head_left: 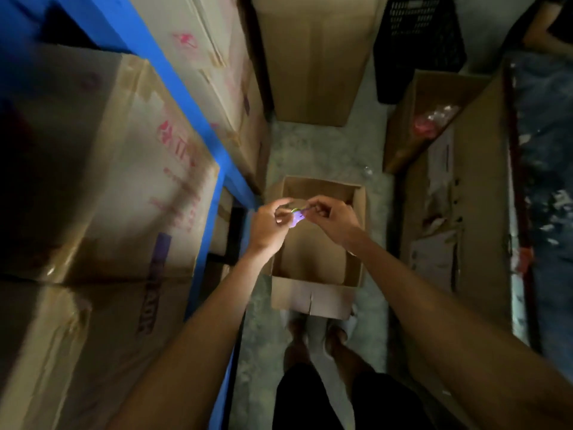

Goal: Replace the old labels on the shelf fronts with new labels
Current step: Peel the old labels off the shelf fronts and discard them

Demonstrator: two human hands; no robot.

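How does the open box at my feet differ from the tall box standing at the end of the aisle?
The open box is low, its top open, nothing visible inside; the tall box stands upright, its top out of view. The open box lies right under both hands; the tall one stands beyond it, next to a black crate. Both are plain brown cardboard on the floor.

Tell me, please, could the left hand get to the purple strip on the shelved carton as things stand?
Probably yes, once freed. The left hand pinches a small purple piece together with the right hand. The purple strip faces the aisle on the carton, with nothing visible between.
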